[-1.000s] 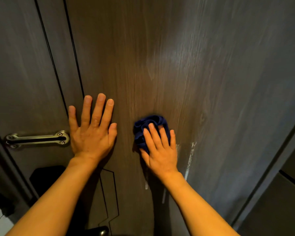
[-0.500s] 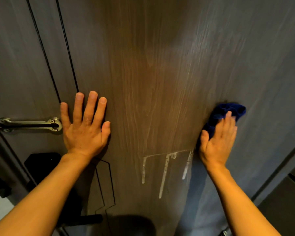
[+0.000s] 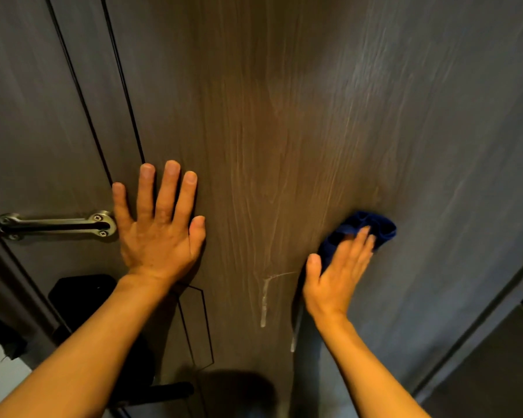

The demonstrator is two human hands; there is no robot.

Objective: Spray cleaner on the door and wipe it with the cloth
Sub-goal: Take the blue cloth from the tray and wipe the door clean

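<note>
A dark wood-grain door [image 3: 284, 116] fills the view. My right hand [image 3: 335, 276] presses a crumpled blue cloth [image 3: 366, 227] flat against the door at the lower right, fingers pointing up and right. My left hand [image 3: 157, 224] lies flat on the door with its fingers spread, holding nothing. White runs of cleaner [image 3: 264, 300] streak down the door between my two hands. No spray bottle is in view.
A metal latch bar [image 3: 55, 226] is screwed to the door just left of my left hand. Below it sits a black lock body [image 3: 79, 294] with a black lever handle [image 3: 163, 393]. The door frame [image 3: 495, 321] runs along the lower right.
My right hand swept the cloth from the door's middle to the right, then back a little to the left, wiping away some cleaner streaks. The left hand has stayed flat on the door.
</note>
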